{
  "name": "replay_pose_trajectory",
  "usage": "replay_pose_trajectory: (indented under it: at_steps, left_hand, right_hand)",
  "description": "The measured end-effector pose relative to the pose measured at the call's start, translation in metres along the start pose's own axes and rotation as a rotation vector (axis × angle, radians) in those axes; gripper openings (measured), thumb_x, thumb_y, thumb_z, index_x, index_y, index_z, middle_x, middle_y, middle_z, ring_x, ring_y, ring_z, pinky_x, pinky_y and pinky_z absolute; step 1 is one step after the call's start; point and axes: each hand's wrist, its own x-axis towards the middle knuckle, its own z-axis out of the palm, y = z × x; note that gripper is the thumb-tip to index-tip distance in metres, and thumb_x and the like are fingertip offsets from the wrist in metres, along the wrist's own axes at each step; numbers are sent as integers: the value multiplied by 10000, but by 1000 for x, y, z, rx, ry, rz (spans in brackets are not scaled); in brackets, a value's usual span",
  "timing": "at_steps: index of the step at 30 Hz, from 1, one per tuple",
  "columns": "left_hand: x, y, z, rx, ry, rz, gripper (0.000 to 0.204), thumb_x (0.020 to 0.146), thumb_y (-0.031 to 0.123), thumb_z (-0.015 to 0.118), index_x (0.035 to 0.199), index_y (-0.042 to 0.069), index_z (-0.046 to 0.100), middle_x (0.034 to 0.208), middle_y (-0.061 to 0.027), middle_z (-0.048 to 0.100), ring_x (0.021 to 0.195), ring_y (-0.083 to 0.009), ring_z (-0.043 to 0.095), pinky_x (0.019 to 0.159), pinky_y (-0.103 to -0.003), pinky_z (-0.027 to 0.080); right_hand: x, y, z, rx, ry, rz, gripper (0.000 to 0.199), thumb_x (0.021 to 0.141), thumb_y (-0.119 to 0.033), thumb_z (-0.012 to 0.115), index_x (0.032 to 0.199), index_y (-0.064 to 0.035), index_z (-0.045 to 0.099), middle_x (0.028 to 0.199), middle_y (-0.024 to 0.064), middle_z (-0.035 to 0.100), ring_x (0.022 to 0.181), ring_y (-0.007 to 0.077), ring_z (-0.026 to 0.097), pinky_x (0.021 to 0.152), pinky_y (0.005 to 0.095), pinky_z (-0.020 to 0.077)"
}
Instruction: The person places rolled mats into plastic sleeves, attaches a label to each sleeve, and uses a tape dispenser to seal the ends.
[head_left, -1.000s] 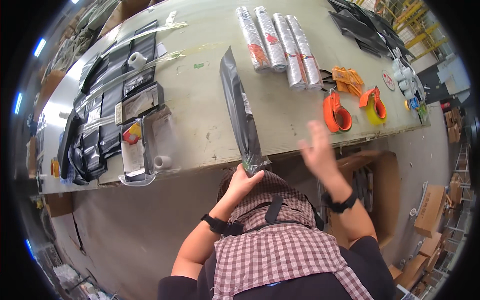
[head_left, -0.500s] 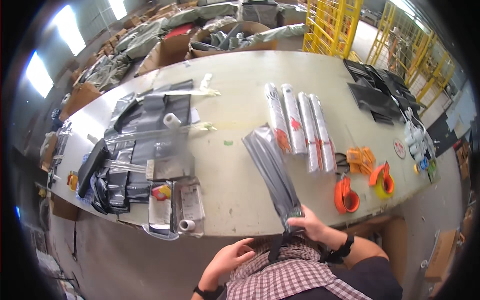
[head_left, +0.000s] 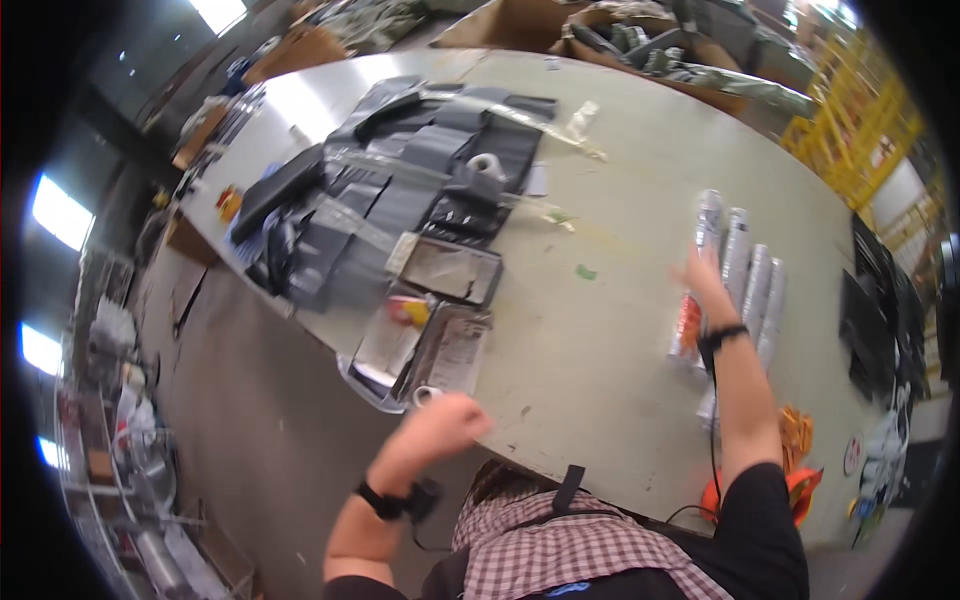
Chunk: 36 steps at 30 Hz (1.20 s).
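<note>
My right hand point(head_left: 706, 285) is over the leftmost of several silver, plastic-wrapped rolls point(head_left: 709, 215) lying side by side on the table. Motion blurs its fingers, so I cannot tell whether they grip that roll. My left hand point(head_left: 445, 430), fingers curled in, hovers by the table's front edge beside two open trays. No object shows in it. One tray point(head_left: 468, 350) holds a printed sheet, and a small white roll point(head_left: 427, 396) lies at its near end. The dark grey plastic bag from earlier cannot be made out now.
Flat dark grey bags point(head_left: 430, 150) with clear tape strips cover the table's left part. Another white roll point(head_left: 486, 166) rests on them. Black sheets point(head_left: 868, 340) lie at the far right; orange tape dispensers point(head_left: 803, 492) sit near my right arm. Cardboard boxes point(head_left: 510, 25) stand behind the table.
My view has turned left. My right hand, earlier holding a dark grey plastic bag at the front edge, has reached forward to the silver rolls. My left hand has risen toward the trays.
</note>
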Motion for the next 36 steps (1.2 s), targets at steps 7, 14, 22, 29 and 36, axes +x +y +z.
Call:
replay_pose_trajectory:
  at_steps: [7, 14, 22, 29, 36]
  left_hand:
    - [134, -102, -150, 103, 586, 242, 218, 728, 94, 552, 904, 29, 663, 844, -150, 646, 798, -265, 628, 713, -334, 491]
    - [321, -134, -150, 1167, 607, 701, 505, 660, 173, 644, 1157, 142, 562, 1294, -64, 457, 1281, -218, 301, 1048, -401, 252]
    - [304, -114, -168, -141, 273, 253, 207, 774, 86, 514, 589, -8, 515, 500, -39, 482, 433, -118, 506, 410, -290, 418]
    - [201, -18, -122, 156, -216, 330, 198, 728, 111, 562, 620, -51, 527, 532, -176, 480, 446, -195, 515, 462, -324, 409]
    - [144, 39, 121, 122, 207, 532, 237, 714, 253, 578, 590, 52, 580, 571, -117, 547, 564, -303, 558, 520, -388, 436]
  right_hand:
    - [-176, -55, 23, -76, 106, -108, 437, 691, -24, 563, 1122, -93, 551, 1430, 24, 203, 1138, 475, 340, 953, 498, 356]
    - [-277, -93, 14, -80, 102, -44, 495, 661, -22, 596, 1142, -134, 556, 1434, -6, 234, 1150, 403, 365, 874, 448, 446]
    - [-278, -83, 3, 192, 172, -20, 716, 628, -6, 614, 1290, -176, 403, 1437, 72, 232, 1158, 377, 380, 917, 420, 414]
    - [-275, -70, 7, 221, 215, -47, 824, 615, -23, 623, 1357, -172, 297, 1437, 116, 216, 1090, 373, 452, 876, 403, 441]
    - [-279, -67, 13, 355, 12, 296, 914, 637, -181, 679, 1390, -129, 164, 1263, 255, 405, 994, 385, 515, 802, 434, 468]
